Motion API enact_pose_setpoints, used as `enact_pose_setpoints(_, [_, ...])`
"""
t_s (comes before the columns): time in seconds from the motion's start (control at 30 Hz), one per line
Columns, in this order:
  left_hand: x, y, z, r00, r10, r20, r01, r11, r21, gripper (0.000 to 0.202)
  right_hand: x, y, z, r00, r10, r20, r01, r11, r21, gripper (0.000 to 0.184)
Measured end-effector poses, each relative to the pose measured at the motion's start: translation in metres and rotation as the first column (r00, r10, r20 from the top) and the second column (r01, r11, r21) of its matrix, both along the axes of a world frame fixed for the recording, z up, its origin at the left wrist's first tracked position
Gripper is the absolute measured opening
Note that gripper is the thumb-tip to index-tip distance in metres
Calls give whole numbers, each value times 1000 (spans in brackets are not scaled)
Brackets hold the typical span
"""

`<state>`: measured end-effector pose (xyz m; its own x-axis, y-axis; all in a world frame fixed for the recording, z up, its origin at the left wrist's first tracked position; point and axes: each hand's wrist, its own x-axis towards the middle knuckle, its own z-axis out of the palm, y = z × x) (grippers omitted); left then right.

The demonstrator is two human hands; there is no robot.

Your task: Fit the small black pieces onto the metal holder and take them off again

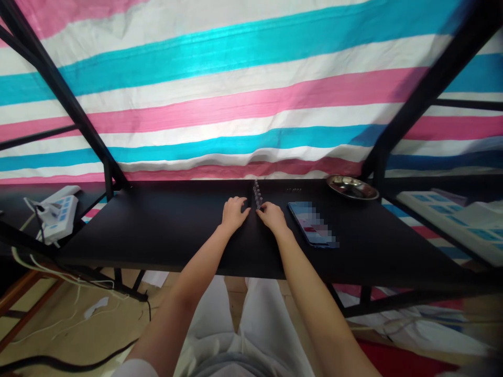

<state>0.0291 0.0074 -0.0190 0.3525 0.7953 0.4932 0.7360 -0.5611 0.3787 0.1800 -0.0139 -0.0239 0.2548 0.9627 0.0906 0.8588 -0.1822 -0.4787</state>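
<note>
A narrow line of small, clear, knobbly pieces (257, 192) stands near the middle of a long, black, flat-topped desk (165, 225), running from close to the back edge towards the front. The right hand (272, 215) is at the line's near end, thumb and forefinger drawn close together beside the last pieces; whether they pinch one or only touch it, I cannot tell. The left hand (234, 212) is just left of the line, fingers curved, with a modest gap between thumb and forefinger and nothing visible in it. Both forearms come in over the front edge.

Just right of the right hand lies a dark rectangular phone (302, 220), its right part blurred into blocks, slanting towards the front edge; it takes up the space beside that wrist. Beyond it, a shiny round metal dish (352, 188) sits at the back right corner, reaching the back edge. Between the line and the dish, some tiny pale specks (294, 190) lie near the back edge, too small to make out.

Black metal posts (84, 123) rise by the rear corners, before a pink, blue and white striped sheet (236, 104). A white-and-blue power strip (63, 215) with plugs lies past the left edge.
</note>
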Motion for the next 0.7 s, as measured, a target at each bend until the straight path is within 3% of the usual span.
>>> enact_pose_setpoints(0.4, [3,-9,4,983,-31,-184,50,993,102,40,-2,-2,5,1000,10,20,-9,1000,-25,29])
enact_pose_setpoints(0.57, [2,-8,5,975,-11,-221,30,996,82,28,-3,-3,6,999,5,37,-4,999,-47,30])
enact_pose_setpoints(0.7, [1,-5,4,993,7,-116,2,997,78,11,-7,-4,9,998,2,57,1,999,-52,29])
